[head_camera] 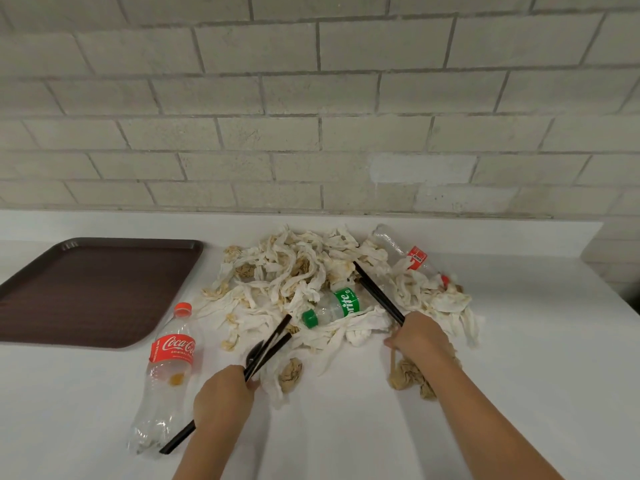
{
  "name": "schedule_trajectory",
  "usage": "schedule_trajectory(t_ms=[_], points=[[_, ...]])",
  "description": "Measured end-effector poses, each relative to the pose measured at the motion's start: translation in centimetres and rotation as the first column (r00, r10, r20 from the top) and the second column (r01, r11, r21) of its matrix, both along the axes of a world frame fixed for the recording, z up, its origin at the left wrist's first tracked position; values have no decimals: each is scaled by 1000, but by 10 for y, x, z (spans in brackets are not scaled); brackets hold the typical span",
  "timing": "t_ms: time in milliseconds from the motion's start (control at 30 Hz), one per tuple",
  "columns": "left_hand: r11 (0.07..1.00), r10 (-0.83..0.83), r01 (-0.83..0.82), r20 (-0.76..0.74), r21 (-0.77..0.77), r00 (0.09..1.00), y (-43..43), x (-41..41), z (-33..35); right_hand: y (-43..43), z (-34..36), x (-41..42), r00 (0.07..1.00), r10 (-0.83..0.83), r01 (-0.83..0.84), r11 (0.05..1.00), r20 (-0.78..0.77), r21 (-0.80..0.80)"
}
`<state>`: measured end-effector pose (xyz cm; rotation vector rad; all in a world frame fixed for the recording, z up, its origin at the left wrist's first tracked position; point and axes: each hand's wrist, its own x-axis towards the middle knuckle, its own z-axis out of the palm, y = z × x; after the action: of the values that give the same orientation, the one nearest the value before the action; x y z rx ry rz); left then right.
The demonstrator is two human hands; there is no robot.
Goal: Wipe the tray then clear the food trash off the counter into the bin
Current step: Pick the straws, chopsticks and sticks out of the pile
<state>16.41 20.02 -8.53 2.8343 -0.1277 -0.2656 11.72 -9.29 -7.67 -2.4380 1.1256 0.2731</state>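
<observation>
We find the dark brown rectangular plastic tray [86, 289] at 9 o'clock on the white counter [519, 341]. Beside the clear, red-labelled Coca-Cola bottle [166, 375], our left hand [221, 396] curls its fingers around black plastic utensils [270, 344]. The soiled white napkin heap [294, 282] lies at 12 o'clock. At 3 o'clock, our right hand [419, 337] grips black chopsticks [379, 294] with curled fingers.

Tray [86, 292] cut off at left edge, Sprite bottle [337, 304] base buried under napkins [294, 271]
</observation>
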Motion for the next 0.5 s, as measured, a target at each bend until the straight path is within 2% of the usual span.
schedule_trajectory(t_ms=[67, 233, 367, 500], points=[[998, -55, 54, 40, 36, 998, 0, -2, 1, -1, -1, -2, 1000, 1, -2, 1000, -6, -14], [997, -68, 68, 12, 31, 998, 5, -1, 12, -5, -6, -9, 999, 34, -34, 999, 3, -38], [996, -63, 61, 30, 71, 998, 12, 1, 36, -9, -8, -17, 998, 16, -13, 999, 68, -38], [986, -59, 51, 49, 158, 997, 18, 0, 63, -17, 0, -25, 977, -36, 22, 997, 210, 71]])
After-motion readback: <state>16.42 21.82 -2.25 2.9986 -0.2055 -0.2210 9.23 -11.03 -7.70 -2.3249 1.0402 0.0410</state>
